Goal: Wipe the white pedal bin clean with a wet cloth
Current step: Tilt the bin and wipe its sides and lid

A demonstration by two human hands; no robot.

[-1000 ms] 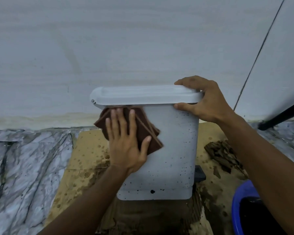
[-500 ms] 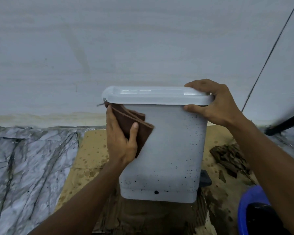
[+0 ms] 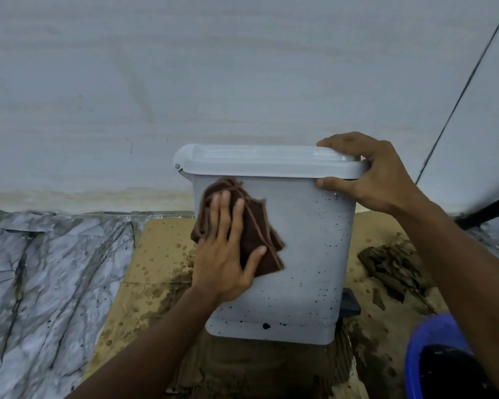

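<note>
The white pedal bin [image 3: 308, 254] stands on wet cardboard, lid closed, its side dotted with dark specks, mostly on the right and along the bottom. My left hand [image 3: 225, 254] presses a folded brown cloth [image 3: 260, 240] flat against the bin's upper left side, fingers straight and thumb spread. My right hand [image 3: 369, 174] grips the lid's right end, fingers over the top and thumb under the rim. The black pedal [image 3: 350, 305] sticks out at the bin's lower right.
Stained, wet cardboard [image 3: 156, 254] lies under the bin on a marble-patterned floor [image 3: 41, 283]. A blue bucket [image 3: 432, 341] sits at the lower right. A dark rag or debris pile [image 3: 392, 263] lies right of the bin. A pale wall rises close behind.
My left hand slid the cloth to the bin's left edge, then back right and slightly down onto the side. My right hand kept its hold on the lid.
</note>
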